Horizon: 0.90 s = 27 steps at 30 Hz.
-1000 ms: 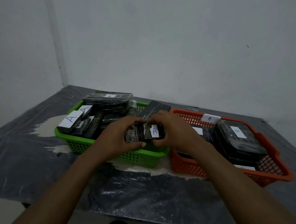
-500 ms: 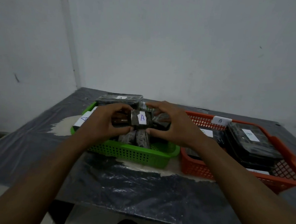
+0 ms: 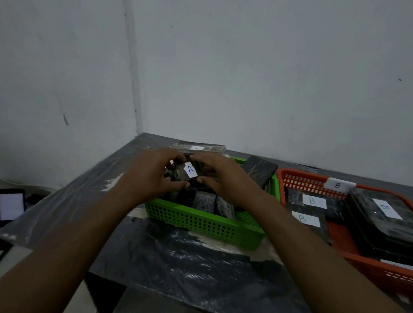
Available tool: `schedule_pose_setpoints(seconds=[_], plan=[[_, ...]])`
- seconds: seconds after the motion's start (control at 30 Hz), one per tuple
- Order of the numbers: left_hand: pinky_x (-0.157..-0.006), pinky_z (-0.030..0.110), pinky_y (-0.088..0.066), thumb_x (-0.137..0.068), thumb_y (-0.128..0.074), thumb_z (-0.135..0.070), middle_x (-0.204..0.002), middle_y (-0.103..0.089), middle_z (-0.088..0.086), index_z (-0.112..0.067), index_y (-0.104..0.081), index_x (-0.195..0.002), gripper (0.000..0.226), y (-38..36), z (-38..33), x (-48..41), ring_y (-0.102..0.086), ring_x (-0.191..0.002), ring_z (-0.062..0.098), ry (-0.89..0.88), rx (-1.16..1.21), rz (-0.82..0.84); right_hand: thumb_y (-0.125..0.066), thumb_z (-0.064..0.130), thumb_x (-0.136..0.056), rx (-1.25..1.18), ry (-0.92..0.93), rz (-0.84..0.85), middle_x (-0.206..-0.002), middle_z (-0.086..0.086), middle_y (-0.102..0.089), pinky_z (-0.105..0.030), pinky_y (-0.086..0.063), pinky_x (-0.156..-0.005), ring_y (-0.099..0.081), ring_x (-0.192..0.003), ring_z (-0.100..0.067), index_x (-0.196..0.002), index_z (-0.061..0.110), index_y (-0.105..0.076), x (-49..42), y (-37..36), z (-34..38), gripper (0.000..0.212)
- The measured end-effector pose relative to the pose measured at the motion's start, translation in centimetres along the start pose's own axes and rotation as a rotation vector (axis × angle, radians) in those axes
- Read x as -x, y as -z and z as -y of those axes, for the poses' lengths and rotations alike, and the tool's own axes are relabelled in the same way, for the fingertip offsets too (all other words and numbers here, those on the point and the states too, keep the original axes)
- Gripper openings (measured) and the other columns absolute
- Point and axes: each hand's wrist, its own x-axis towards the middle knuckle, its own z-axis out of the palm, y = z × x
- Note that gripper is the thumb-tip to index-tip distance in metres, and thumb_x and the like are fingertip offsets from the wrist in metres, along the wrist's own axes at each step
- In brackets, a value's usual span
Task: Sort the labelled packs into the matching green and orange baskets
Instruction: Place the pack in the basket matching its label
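Over the green basket (image 3: 203,225) near the table's far left corner, left hand (image 3: 151,177) and right hand (image 3: 226,179) both pinch a pack labelled A (image 3: 190,171); B packs (image 3: 312,201) sit in the orange basket (image 3: 386,276) beside it.

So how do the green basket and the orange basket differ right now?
The green basket holds packs marked A; the orange basket holds B packs and wears a B tag. The left hand and right hand grip an A pack over the green basket; no hand is over the orange basket. Both are perforated plastic baskets.
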Motion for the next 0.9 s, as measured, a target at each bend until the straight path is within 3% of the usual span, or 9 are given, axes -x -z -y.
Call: schedule_pose_setpoints(seconds=[0.1, 0.23, 0.33, 0.43, 0.53, 0.7, 0.9], plan=[[-0.072, 0.033, -0.054, -0.066, -0.090, -0.035, -0.102, -0.070, -0.001, -0.019, -0.069, -0.108, 0.050, -1.4, -0.3, 0.7, -0.063, -0.081, 0.014, 0.036, 0.001, -0.124, -0.073, 0.018, -0.092, -0.133, -0.131, -0.038, -0.140, 0.002, -0.060, -0.035, -0.054, -0.101, -0.062, -0.119, -0.009, -0.145, 0.021, -0.053, 0.2, -0.7, -0.4, 0.057], [-0.070, 0.033, -0.055, -0.062, -0.090, -0.030, -0.099, -0.070, 0.000, -0.017, -0.070, -0.106, 0.050, -3.0, -1.2, 1.9, -0.064, -0.082, 0.016, 0.119, 0.038, -0.237, -0.077, 0.036, -0.087, -0.311, -0.269, -0.008, -0.135, 0.007, -0.063, -0.037, -0.054, -0.102, -0.061, -0.120, -0.009, -0.138, 0.026, -0.058, 0.4, -1.5, 0.0, 0.055], [-0.069, 0.028, -0.050, -0.061, -0.090, -0.029, -0.100, -0.070, -0.001, -0.015, -0.070, -0.109, 0.053, -3.9, -1.5, 2.7, -0.064, -0.083, 0.017, 0.178, 0.051, -0.262, -0.082, 0.038, -0.082, -0.292, -0.258, -0.028, -0.128, 0.006, -0.067, -0.039, -0.056, -0.098, -0.063, -0.117, -0.011, -0.132, 0.025, -0.062, 0.3, -2.1, 0.4, 0.056], [-0.070, 0.017, -0.045, -0.060, -0.091, -0.043, -0.104, -0.070, -0.005, -0.017, -0.068, -0.116, 0.066, -3.7, -1.2, 3.2, -0.062, -0.085, 0.011, 0.167, 0.075, -0.200, -0.084, 0.034, -0.079, -0.171, -0.216, -0.047, -0.123, 0.004, -0.070, -0.037, -0.057, -0.095, -0.065, -0.112, -0.010, -0.129, 0.019, -0.065, 0.0, -1.8, 0.3, 0.055], [-0.084, 0.026, -0.048, -0.063, -0.091, -0.043, -0.115, -0.069, -0.001, -0.018, -0.064, -0.128, 0.074, -2.6, 0.2, 3.3, -0.064, -0.100, 0.017, 0.174, 0.030, -0.171, -0.086, 0.032, -0.077, -0.095, -0.207, -0.154, -0.117, 0.003, -0.073, -0.032, -0.058, -0.092, -0.068, -0.103, -0.008, -0.126, 0.016, -0.068, -0.1, -0.5, -0.4, 0.055], [-0.095, 0.044, -0.045, -0.078, -0.067, -0.032, -0.122, -0.065, 0.010, -0.009, -0.063, -0.126, 0.054, -2.1, 2.5, 3.3, -0.058, -0.112, 0.033, 0.296, -0.037, -0.238, -0.085, 0.031, -0.077, 0.017, -0.168, -0.170, -0.117, 0.003, -0.072, -0.019, -0.051, -0.088, -0.063, -0.098, -0.004, -0.129, 0.014, -0.067, -0.8, 0.3, -1.0, 0.057], [-0.099, 0.045, -0.045, -0.086, -0.072, -0.030, -0.128, -0.062, 0.010, -0.012, -0.064, -0.126, 0.044, -3.5, 3.2, 2.5, -0.055, -0.119, 0.030, 0.323, -0.087, -0.154, -0.081, 0.025, -0.082, 0.031, -0.069, -0.078, -0.123, -0.006, -0.071, -0.032, -0.054, -0.094, -0.065, -0.107, -0.015, -0.132, 0.008, -0.066, -3.1, -1.9, -0.1, 0.054]])
